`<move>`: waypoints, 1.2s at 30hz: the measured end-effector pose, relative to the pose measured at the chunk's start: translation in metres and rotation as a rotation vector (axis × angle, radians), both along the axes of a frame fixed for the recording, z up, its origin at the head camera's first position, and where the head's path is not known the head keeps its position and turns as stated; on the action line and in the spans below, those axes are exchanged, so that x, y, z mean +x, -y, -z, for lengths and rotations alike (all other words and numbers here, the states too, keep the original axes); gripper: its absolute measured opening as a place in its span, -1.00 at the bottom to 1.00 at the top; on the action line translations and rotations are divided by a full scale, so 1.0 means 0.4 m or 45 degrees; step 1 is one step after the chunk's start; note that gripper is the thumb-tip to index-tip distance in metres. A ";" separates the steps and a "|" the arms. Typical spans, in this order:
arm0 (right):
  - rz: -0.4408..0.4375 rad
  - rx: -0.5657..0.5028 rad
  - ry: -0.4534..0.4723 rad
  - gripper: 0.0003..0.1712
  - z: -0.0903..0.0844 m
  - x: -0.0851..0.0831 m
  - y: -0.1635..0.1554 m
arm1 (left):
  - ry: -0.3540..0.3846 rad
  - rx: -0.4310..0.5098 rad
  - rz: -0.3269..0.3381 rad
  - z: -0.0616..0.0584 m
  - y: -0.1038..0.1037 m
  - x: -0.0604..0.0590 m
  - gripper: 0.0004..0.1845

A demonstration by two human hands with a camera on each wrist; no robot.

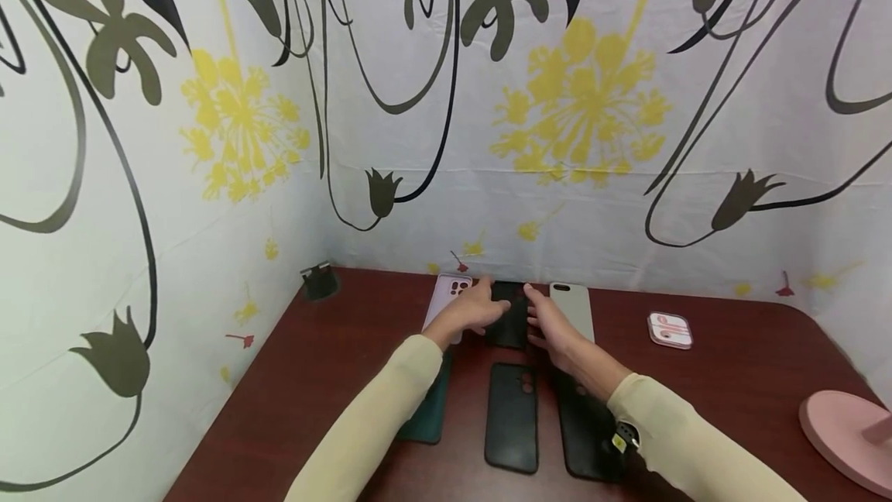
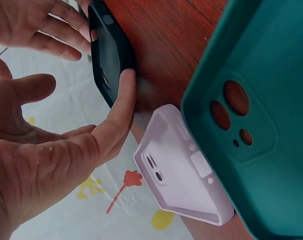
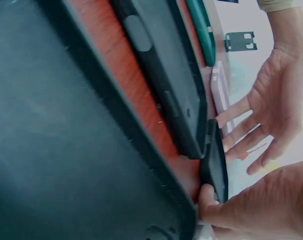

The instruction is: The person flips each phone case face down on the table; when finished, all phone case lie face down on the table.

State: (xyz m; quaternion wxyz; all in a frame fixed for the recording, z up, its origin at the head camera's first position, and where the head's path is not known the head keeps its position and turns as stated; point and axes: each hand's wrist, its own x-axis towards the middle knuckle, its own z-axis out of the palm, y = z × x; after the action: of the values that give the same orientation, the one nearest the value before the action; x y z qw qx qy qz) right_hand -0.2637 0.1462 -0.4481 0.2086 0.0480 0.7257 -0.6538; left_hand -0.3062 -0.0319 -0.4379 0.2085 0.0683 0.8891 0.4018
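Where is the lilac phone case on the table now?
In the head view, the lilac phone case lies in the back row near the wall, left of the black case, partly under the left hand.

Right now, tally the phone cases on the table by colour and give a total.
Black phone cases: 3
Lilac phone case: 1
Teal phone case: 1
Grey-beige phone case: 1
Total: 6
Both hands touch the far black case.

Phone cases crowd the table middle: lilac case at 11 o'clock, grey case at 1, green case at 7. Bare wood lies open toward 9 and 3. There a black clip and an earbud box stand near the wall, a pink stand at 4.
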 end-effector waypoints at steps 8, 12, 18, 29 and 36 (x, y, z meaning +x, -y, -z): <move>-0.001 0.011 0.006 -0.02 -0.016 -0.003 -0.011 | 0.009 -0.005 0.013 0.008 -0.003 -0.005 -0.26; -0.009 0.000 0.002 -0.05 -0.016 -0.003 -0.008 | 0.022 0.001 -0.013 0.011 -0.001 -0.006 -0.26; -0.003 -0.001 0.002 -0.14 -0.018 -0.002 -0.008 | 0.020 -0.017 -0.034 0.012 -0.003 -0.004 -0.24; 0.097 0.030 0.015 -0.15 -0.039 -0.010 -0.006 | 0.017 -0.053 -0.066 -0.001 -0.020 -0.002 -0.20; 0.154 -0.010 0.004 -0.15 -0.046 -0.013 0.001 | -0.005 -0.043 -0.033 0.002 -0.024 -0.004 -0.12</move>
State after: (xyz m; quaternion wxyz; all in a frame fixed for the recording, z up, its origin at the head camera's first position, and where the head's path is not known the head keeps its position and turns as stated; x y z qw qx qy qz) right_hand -0.2691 0.1457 -0.4299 0.1699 0.0919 0.7186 -0.6681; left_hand -0.3076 -0.0222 -0.4386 0.2027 0.0541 0.8969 0.3894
